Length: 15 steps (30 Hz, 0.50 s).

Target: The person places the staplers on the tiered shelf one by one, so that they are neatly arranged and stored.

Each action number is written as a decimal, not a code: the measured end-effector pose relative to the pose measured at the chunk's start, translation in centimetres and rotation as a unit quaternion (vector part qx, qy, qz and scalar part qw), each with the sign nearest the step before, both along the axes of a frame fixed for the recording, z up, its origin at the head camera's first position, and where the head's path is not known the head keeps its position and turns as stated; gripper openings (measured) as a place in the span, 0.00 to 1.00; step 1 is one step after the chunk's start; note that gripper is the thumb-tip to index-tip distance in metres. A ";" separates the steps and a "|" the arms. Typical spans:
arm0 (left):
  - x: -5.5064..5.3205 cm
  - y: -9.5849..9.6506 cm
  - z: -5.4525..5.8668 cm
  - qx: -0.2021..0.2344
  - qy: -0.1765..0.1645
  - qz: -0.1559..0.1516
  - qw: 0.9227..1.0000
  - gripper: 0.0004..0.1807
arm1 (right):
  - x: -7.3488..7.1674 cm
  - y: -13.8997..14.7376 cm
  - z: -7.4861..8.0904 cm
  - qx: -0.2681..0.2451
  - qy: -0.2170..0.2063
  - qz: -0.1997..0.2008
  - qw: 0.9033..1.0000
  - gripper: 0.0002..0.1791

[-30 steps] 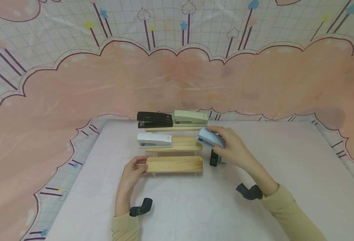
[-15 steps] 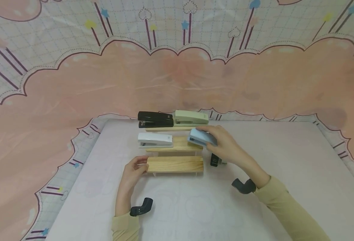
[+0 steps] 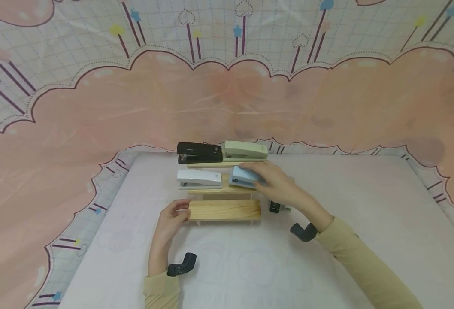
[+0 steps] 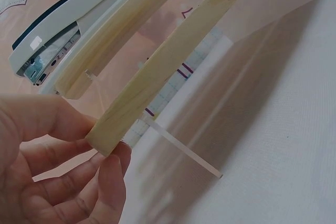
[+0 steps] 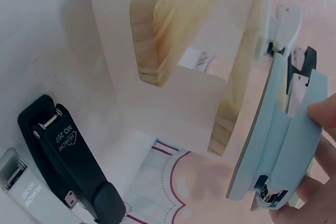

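My right hand (image 3: 277,184) grips a light blue stapler (image 3: 244,177) at the right half of the rack's middle wooden shelf (image 3: 227,192). In the right wrist view this stapler (image 5: 283,135) lies along the shelf; whether its base touches the wood cannot be told. Left of it on the same shelf sits a white stapler (image 3: 200,177). Between thumb and fingers my left hand (image 3: 169,219) pinches the left end of the front wooden shelf (image 3: 225,210), which bears nothing. The left wrist view shows the fingertips around that shelf's end (image 4: 113,137).
A black stapler (image 3: 199,152) and a pale green stapler (image 3: 246,150) stand on the top shelf. Right of the rack, another black stapler (image 5: 73,156) and a whitish one (image 5: 34,195) lie on the white table (image 3: 227,274). Clear side panels (image 5: 157,98) support the shelves.
My right hand has carried the light blue stapler leftward and levelled it along the middle shelf, closer to the white stapler. The left hand keeps its place at the front shelf.
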<state>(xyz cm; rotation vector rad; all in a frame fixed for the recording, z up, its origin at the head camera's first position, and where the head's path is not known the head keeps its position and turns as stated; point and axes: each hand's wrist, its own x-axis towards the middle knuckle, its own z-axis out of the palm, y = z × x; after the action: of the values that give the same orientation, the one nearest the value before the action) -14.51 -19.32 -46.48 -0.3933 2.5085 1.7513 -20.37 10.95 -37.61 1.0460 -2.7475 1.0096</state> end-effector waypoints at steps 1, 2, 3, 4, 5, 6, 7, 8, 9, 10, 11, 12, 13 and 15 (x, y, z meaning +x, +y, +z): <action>0.0 0.0 0.0 0.001 0.001 -0.001 1.000 0.22 | -0.1 -0.1 0.0 0.005 0.004 0.002 1.000 0.30; -0.1 0.0 0.0 0.001 0.002 -0.001 1.000 0.22 | -0.2 -0.2 -0.1 0.010 0.009 0.005 1.000 0.30; -0.1 0.0 0.0 0.001 0.002 -0.001 1.000 0.22 | -0.3 -0.4 -0.1 0.014 0.014 0.008 1.000 0.30; -0.1 0.0 0.0 0.001 0.003 -0.001 1.000 0.22 | -0.3 -0.5 -0.2 0.018 0.019 0.010 1.000 0.30; -0.1 0.0 0.0 0.002 0.003 -0.001 1.000 0.22 | -0.4 -0.6 -0.2 0.021 0.026 0.012 0.999 0.30; -0.1 0.0 -0.1 0.002 0.002 -0.001 1.000 0.22 | -0.5 -0.7 -0.3 0.024 0.030 0.014 0.999 0.29; -0.1 0.0 -0.1 0.002 0.002 -0.001 1.000 0.22 | -0.6 -0.8 -0.4 0.027 0.036 0.016 0.999 0.29; -0.1 0.0 -0.1 0.001 0.002 0.000 1.000 0.22 | -0.6 -0.9 -0.4 0.029 0.042 0.019 0.999 0.29; -0.1 0.0 -0.1 0.003 0.001 0.000 1.000 0.22 | -0.7 -1.0 -0.5 0.031 0.047 0.020 0.998 0.29; -0.1 0.0 -0.1 0.003 0.001 0.000 1.000 0.22 | -0.7 -1.1 -0.6 0.034 0.051 0.021 0.998 0.29; -0.1 0.0 -0.1 0.002 0.000 0.000 1.000 0.22 | -0.7 -1.1 -0.6 0.036 0.053 0.023 0.998 0.29; -0.1 0.0 -0.1 0.001 0.000 0.001 1.000 0.22 | -0.8 -1.2 -0.6 0.038 0.057 0.024 0.997 0.29; -0.1 0.0 -0.1 -0.001 0.000 0.000 1.000 0.22 | -0.8 -1.3 -0.6 0.038 0.060 0.025 0.997 0.29; 0.0 0.0 -0.1 -0.003 0.000 0.001 1.000 0.22 | -0.8 -1.4 -0.7 0.039 0.062 0.026 0.997 0.29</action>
<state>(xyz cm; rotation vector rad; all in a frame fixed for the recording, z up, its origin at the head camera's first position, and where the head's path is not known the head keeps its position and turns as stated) -14.55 -19.31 -46.56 -0.3961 2.5145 1.7465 -21.19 9.56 -38.32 1.1540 -2.6924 0.8175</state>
